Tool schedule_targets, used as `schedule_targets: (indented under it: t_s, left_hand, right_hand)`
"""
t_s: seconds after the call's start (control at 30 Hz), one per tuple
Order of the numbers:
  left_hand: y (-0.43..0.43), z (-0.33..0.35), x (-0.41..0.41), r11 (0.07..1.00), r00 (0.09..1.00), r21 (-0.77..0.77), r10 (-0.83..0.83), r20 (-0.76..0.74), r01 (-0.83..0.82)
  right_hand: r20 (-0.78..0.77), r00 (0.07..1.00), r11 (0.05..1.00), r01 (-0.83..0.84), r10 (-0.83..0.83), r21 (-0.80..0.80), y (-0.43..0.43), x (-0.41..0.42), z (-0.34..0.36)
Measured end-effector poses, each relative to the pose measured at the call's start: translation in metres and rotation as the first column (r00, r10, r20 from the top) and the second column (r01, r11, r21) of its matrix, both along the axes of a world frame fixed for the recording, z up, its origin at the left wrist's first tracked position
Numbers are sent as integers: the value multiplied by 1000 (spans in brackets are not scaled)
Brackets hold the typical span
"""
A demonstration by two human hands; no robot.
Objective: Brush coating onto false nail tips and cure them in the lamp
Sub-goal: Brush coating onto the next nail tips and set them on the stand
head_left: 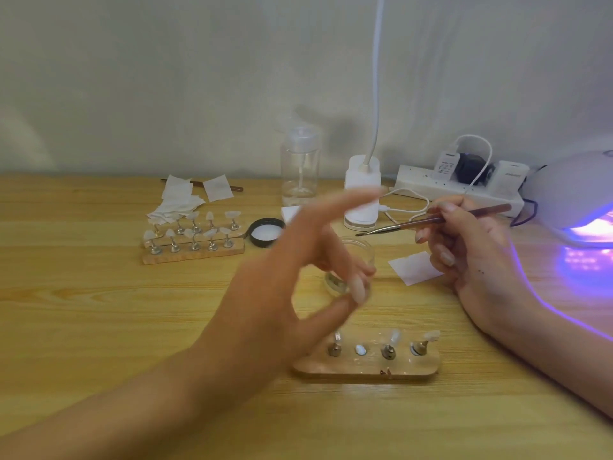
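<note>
The work looks to be at the brushing step. The right hand (471,250) is raised over the bench (83,293) with its fingers (446,257) curled round a slim brush (431,222), whose bristle end points left toward the small glass jar (360,254). The left hand (292,277) is in mid-air in front of that jar and is motion-blurred. Its index finger is stretched out and its thumb and remaining fingers bend toward each other in a ring. I cannot tell whether anything is pinched between them.

False nail tips (431,335) stand on metal pegs in the near wooden holder (365,368), where one socket is bare. A second rack (192,252) of tips sits far left, beside a black jar lid (267,232). The curing lamp (577,194) glows violet at the right edge, well apart from both holders.

The next move probably calls for steadying one tip, loading the bristles lightly and stroking thinly, then carrying it into the lamp without smearing.
</note>
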State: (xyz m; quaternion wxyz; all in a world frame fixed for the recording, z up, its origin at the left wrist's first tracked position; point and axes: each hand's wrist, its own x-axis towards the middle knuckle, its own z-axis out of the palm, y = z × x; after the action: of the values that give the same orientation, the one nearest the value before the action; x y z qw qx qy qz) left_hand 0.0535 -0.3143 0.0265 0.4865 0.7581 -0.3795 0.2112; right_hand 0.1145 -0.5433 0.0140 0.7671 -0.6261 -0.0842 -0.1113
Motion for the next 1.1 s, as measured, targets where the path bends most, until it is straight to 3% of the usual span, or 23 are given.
schedule_targets:
  t_s: [0.13, 0.33, 0.53, 0.7, 1.1]
  left_hand:
    - [6, -1, 25, 975, 979, -200, 56, -194, -96]
    - [16, -15, 44, 943, 934, -288, 56, -353, -166]
    - [16, -18, 47, 944, 936, -311, -6, -352, -111]
    - [18, -20, 47, 956, 936, -239, 78, -343, -167]
    - [17, -20, 48, 972, 923, -174, 84, -376, -160]
  right_hand:
    - [42, 998, 999, -43, 42, 11, 1, 0, 0]
    - [45, 997, 998, -65, 64, 9, 4, 0, 3]
    - [44, 995, 995, -96, 95, 13, 4, -2, 5]
    - [-3, 992, 991, -123, 124, 58, 4, -1, 5]
    - [3, 985, 985, -173, 173, -26, 10, -2, 6]
